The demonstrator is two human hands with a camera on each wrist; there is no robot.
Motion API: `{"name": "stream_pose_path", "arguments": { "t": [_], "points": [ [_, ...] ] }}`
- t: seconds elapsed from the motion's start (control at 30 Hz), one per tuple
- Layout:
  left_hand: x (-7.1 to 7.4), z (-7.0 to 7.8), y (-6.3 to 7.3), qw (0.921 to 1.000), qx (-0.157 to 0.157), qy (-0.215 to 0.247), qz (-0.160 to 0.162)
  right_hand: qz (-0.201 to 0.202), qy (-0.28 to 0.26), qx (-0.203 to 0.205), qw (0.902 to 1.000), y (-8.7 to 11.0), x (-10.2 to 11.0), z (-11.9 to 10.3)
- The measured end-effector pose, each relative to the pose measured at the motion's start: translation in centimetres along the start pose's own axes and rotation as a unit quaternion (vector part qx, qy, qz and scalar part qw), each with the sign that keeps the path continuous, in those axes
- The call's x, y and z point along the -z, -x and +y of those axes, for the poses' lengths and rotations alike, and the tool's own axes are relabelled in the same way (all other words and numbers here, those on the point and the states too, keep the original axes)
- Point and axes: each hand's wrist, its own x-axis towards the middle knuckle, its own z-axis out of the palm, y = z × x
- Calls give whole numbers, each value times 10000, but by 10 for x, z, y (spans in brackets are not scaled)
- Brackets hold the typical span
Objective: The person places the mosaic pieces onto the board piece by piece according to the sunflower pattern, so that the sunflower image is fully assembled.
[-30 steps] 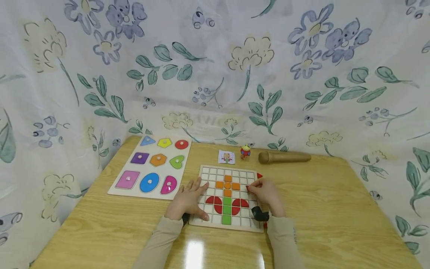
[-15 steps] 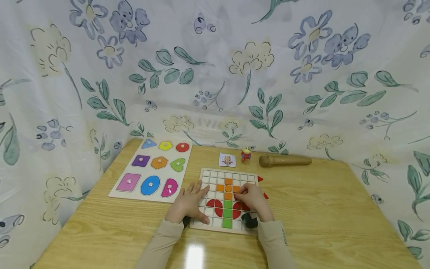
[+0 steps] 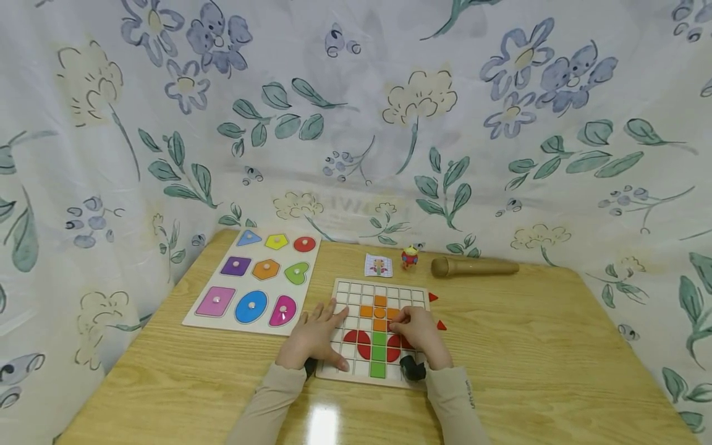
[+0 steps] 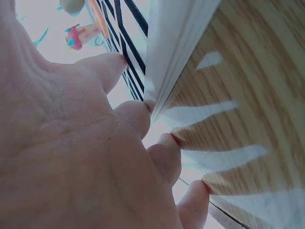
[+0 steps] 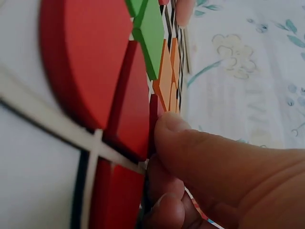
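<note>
A white grid board (image 3: 408,295) lies on the table with orange squares (image 3: 381,301), green squares (image 3: 378,353) and rounded red pieces (image 3: 364,351) set in its cells. My left hand (image 3: 311,341) rests with fingers spread at the board's left edge; in the left wrist view some fingertips touch the tabletop beside the board's rim (image 4: 169,47). My right hand (image 3: 419,334) pinches a small red piece (image 5: 153,121) between thumb and fingers, down at the grid beside the orange and green squares. Most of that piece is hidden by the thumb.
Two red triangles (image 3: 441,325) lie just right of the board. Behind it are a pattern card (image 3: 378,266), a small toy figure (image 3: 410,258) and a wooden pestle-like stick (image 3: 475,267). A knobbed shape puzzle (image 3: 253,287) lies at the left. A floral curtain (image 3: 356,123) closes off the back.
My right hand has moved left from the board's right side to beside the orange squares, carrying the red piece, and has since stayed there. My left hand has kept its place.
</note>
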Motion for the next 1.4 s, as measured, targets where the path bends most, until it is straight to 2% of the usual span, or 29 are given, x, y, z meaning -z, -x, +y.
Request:
{"name": "stream_pose_path", "arguments": {
  "t": [0.27,0.4,0.57,0.83,1.0,1.13,1.2,1.3,1.4],
  "points": [
    [-1,-2,1,10000,37,-31,8,-183,-337,49,9993,-3,3,4],
    [-2,-2,-2,10000,14,-62,-15,-305,-142,123,9994,-4,6,6],
    [-4,-1,-6,9999,-11,-156,-46,-272,-30,126,9995,-3,6,7],
    [-1,-1,-2,9999,21,-105,-58,-387,-425,62,9983,-7,14,12],
    [-2,-2,-1,9999,49,-135,-51,-100,-790,143,9967,-12,30,26],
    [-3,-2,-1,9999,65,-118,-99,343,-991,-282,9941,-15,44,43],
    [-4,-2,-1,9999,67,-99,-100,624,-910,-534,9925,-16,49,51],
    [-3,-3,0,9999,84,-74,-40,980,-699,-664,9905,-20,54,59],
    [-3,-2,-1,9999,93,-98,-52,1052,-606,-714,9900,-24,55,64]
  ]
}}
